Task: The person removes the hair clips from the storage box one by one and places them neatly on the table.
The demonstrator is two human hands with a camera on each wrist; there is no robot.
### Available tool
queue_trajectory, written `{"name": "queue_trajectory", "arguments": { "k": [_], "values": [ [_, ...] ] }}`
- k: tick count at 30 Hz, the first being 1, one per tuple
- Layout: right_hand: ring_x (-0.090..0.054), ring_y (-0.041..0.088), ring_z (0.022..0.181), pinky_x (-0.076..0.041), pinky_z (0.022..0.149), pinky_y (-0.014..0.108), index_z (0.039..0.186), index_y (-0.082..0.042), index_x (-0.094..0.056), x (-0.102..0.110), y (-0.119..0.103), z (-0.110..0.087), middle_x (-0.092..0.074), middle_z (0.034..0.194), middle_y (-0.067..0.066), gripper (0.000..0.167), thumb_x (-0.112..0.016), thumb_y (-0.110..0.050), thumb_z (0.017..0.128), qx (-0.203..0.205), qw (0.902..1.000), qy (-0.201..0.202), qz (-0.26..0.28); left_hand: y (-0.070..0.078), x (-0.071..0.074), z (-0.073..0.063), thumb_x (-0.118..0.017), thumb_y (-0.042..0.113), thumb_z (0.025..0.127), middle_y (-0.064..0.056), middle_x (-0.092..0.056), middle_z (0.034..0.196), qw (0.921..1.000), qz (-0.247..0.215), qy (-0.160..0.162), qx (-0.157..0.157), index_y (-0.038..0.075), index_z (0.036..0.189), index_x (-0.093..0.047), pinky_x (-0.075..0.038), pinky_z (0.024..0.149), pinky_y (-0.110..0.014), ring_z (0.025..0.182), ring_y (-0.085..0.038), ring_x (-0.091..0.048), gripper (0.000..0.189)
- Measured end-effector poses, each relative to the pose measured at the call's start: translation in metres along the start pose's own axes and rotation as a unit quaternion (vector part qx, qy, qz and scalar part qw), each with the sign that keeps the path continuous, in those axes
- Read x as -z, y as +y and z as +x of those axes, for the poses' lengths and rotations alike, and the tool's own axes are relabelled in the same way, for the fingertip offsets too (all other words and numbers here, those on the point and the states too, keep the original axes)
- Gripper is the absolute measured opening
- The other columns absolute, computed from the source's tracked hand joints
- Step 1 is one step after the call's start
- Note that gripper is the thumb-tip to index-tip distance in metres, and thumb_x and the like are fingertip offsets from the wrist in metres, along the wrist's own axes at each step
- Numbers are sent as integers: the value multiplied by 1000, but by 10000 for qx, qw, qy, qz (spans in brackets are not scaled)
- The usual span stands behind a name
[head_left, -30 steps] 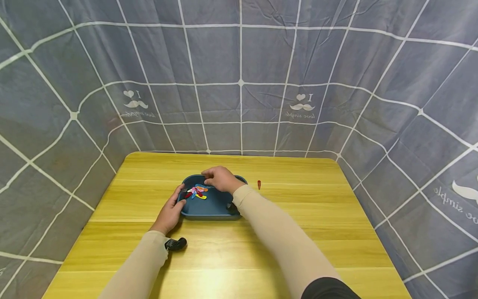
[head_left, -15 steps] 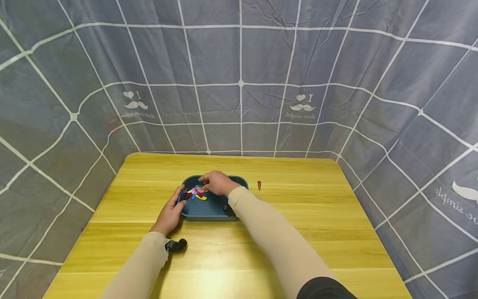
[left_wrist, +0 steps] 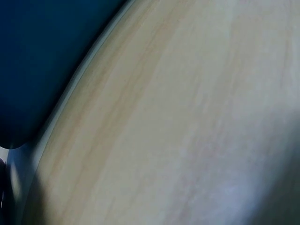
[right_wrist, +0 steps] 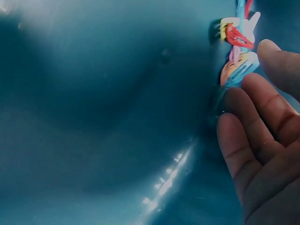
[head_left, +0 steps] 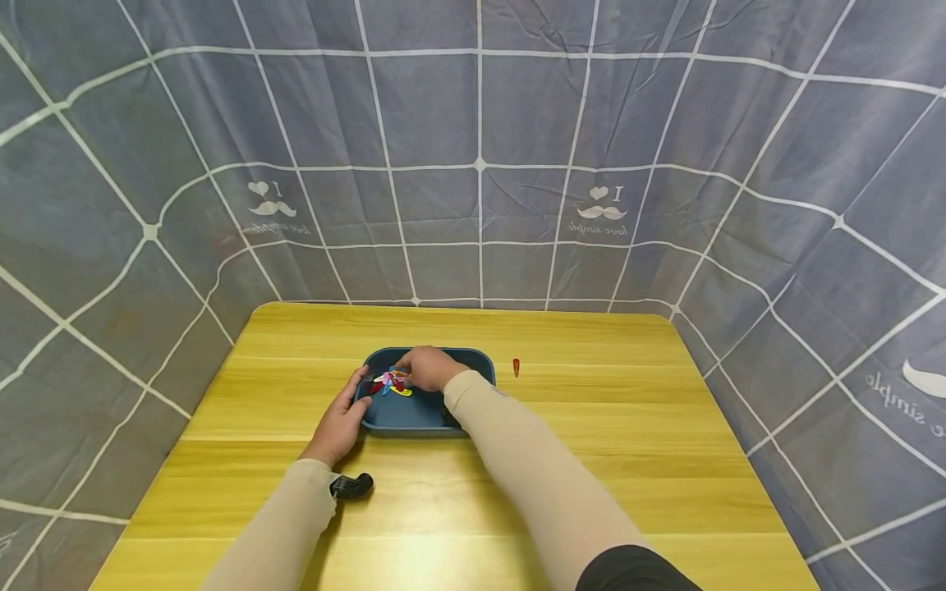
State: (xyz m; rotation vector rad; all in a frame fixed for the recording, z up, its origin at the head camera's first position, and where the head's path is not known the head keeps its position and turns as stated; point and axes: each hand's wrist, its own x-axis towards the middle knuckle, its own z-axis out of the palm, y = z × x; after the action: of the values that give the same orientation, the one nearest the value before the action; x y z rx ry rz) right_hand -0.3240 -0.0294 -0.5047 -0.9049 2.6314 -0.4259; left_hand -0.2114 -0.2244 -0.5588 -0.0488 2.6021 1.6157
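Note:
A dark blue tray [head_left: 417, 429] sits on the table, with a small pile of colourful snap hair clips [head_left: 390, 382] toward its left end. My left hand [head_left: 337, 423] holds the tray's left side, fingers along the rim and thumb toward the near corner. Reaching into the tray, my right hand [head_left: 431, 368] is right at the pile. In the right wrist view its thumb and forefinger stand apart, fingertips close beside a light blue hair clip [right_wrist: 243, 71] and a red hair clip [right_wrist: 238, 37]. The left wrist view shows mostly table and tray side.
A single red hair clip [head_left: 516, 368] lies on the wooden table [head_left: 591, 427] just right of the tray. Black camera mount [head_left: 351, 487] sticks out from the left wrist. Grey curtain [head_left: 517, 205] with white lines stands around the table's back and sides.
My right hand has come down and slightly nearer, closer to the pile of hair clips. The left hand stays at the tray's left side, and the tray keeps its place.

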Motion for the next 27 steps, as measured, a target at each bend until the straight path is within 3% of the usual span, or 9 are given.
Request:
{"name": "queue_trajectory", "arguments": {
  "k": [9, 17, 27],
  "values": [
    [-69, 14, 117, -54, 109, 28, 139, -18, -71, -11, -5, 3, -74, 133, -3, 38, -71, -18, 101, 111, 9986, -92, -513, -2, -1, 0, -40, 27, 113, -10, -17, 177, 9999, 76, 34, 78, 38, 169, -21, -15, 131, -63, 164, -39, -16, 59],
    [-66, 10, 97, -55, 100, 24, 137, -19, -73, -18, -10, 3, -78, 116, -4, 36, -72, -21, 101, 285, 9959, -63, -853, -2, -3, -1, -39, 24, 113, -12, -18, 177, 9999, 82, 102, -74, 34, 169, -23, -16, 131, -63, 163, -40, -18, 59],
    [-71, 12, 111, -54, 106, 23, 126, -20, -79, -19, -11, 4, -79, 121, -5, 28, -72, -15, 100, 529, 9928, 92, -1070, -1, -4, 0, -40, 23, 113, -13, -20, 176, 9998, 84, 148, -92, 32, 169, -24, -16, 131, -62, 163, -39, -18, 59]
  ]
}}
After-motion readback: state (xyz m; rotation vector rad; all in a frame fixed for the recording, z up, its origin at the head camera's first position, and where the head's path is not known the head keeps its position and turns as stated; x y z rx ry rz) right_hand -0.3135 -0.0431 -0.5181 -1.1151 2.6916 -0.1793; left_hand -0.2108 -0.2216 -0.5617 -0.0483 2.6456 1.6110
